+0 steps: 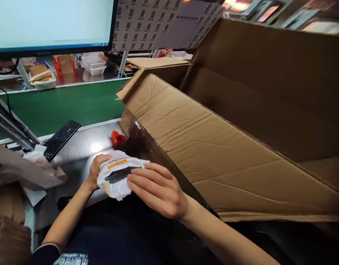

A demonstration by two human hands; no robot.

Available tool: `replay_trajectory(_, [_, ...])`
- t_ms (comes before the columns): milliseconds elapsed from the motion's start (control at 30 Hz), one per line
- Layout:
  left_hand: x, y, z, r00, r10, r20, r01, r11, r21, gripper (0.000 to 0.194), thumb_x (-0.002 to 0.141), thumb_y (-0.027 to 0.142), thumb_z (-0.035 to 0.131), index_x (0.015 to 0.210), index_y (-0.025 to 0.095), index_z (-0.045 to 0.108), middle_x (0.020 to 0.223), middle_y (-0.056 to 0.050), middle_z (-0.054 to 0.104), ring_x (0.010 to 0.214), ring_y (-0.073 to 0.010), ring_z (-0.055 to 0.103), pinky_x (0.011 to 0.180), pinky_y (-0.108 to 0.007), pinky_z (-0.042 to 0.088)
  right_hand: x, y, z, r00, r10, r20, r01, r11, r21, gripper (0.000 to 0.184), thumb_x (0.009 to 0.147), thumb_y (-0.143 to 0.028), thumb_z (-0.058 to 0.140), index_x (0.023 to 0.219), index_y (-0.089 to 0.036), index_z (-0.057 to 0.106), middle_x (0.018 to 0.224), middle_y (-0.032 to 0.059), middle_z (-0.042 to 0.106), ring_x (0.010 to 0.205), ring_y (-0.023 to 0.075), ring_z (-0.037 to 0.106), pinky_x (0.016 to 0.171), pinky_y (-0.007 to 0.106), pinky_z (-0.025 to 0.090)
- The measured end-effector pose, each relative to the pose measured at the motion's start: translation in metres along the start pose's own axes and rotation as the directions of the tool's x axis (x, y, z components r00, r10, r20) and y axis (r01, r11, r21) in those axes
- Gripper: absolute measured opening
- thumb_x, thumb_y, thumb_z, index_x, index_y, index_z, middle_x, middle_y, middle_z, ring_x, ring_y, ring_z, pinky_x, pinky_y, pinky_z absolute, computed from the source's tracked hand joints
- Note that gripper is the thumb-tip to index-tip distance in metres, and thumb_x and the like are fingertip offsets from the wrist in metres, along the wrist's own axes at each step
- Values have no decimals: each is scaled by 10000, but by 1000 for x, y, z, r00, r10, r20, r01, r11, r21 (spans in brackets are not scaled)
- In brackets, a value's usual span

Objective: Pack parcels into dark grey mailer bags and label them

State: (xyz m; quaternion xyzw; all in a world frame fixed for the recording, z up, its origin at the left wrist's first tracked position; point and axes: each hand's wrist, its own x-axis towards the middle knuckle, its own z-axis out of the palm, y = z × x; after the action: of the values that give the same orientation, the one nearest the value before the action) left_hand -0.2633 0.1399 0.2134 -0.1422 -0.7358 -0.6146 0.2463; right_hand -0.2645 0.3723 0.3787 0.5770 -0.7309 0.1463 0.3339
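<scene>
A small white plastic-wrapped packet (116,172) with an orange stripe and a dark band sits between both hands near the table's front edge. My left hand (96,170) grips its left end from behind. My right hand (156,188) lies over its right side, fingers stretched along the wrap. Both hands are just left of a large open cardboard box (213,147), whose taped flap leans toward me.
A black keyboard (61,138) lies on the grey table (83,147), an orange object (117,137) beside the box flap. Crumpled paper (23,171) sits at left. A green conveyor belt (64,103), a monitor (52,24) and white baskets (93,65) are behind.
</scene>
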Motion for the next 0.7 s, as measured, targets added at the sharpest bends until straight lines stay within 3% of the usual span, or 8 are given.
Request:
replay_trajectory(133, [-15,-5,-14,998,54,-13,-54,997,48,322,952,424,722,1230,267,684,1180,-49,772,1115,-244,737,1006,-428,610,-5,-19,3,1000,27,8,-28,992,120,260,974,-102,547,1016,-251,756,960,13,820,960,156,758,985,349,606])
replay_trajectory(233, [-22,-8,-12,1000,12,12,-12,998,60,394,913,443,775,1247,261,673,1172,-46,770,1075,-239,751,954,-421,638,-7,-25,3,999,35,17,-38,982,184,235,983,-93,533,990,-185,749,929,39,807,909,153,746,976,340,600])
replay_trajectory(367, [-26,-9,0,995,-93,29,93,996,14,409,908,510,777,1219,261,686,1142,-46,780,1029,-251,767,892,-435,663,-10,-24,-1,990,96,104,-115,974,195,199,988,-88,563,967,-168,744,893,30,784,825,137,703,960,337,580])
replay_trajectory(567, [-28,-19,27,989,-149,-7,149,986,-70,441,918,583,747,1177,229,699,1130,-77,791,1037,-276,777,908,-474,668,-23,-16,-6,957,163,241,-225,940,257,295,966,-82,520,1151,-144,741,1082,102,793,977,187,699,956,370,566])
replay_trajectory(700, [-29,-35,41,985,-172,32,174,984,-42,392,990,535,667,1197,203,679,1131,-91,788,1044,-278,775,900,-471,668,-32,-11,-5,933,175,314,-272,916,296,317,942,-80,518,1144,-150,752,1044,99,794,944,203,687,910,378,559])
